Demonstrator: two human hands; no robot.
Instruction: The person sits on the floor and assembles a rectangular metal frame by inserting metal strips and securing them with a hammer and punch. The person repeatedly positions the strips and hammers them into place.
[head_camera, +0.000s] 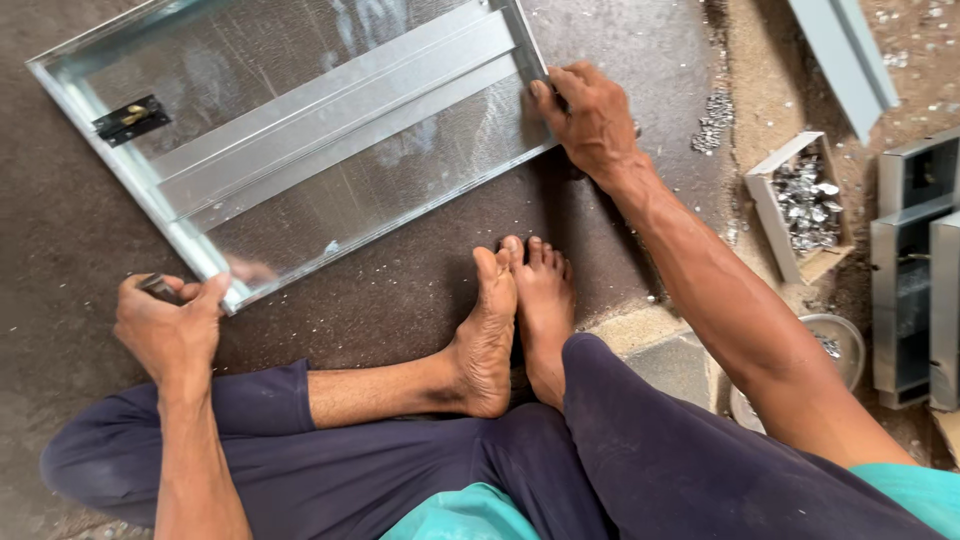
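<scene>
Fingers of the right hand (590, 118) curl over the far right corner of a large rectangular frame of silvery sheet metal (300, 140), thumb and fingertips pressed on its raised edge, so the hand is closed on that corner. The left hand (168, 325) sits at the near corner of the same frame, fist closed around a small dark metal piece (158, 289) whose end pokes out above the knuckles; what kind of tool or part it is cannot be told.

The frame lies flat and slightly skewed on the dark, gritty floor (620, 60), just beyond the person's bare feet (515, 320). A ribbed metal bar (330, 110) runs across its middle from left to right, and a small black latch with a brass-coloured knob (131, 119) is fixed on its left side rail.

The person sits on the floor in dark blue trousers, soles pressed together, between the two arms.

To the right, well apart from the frame, stands a small open cardboard box of shiny metal bits (803, 205), with more loose bits (712, 122) scattered on the ground near it. Grey metal channel sections (915, 270) lie at the right edge, and a round clear plastic container (835, 345) shows partly behind the right forearm.
</scene>
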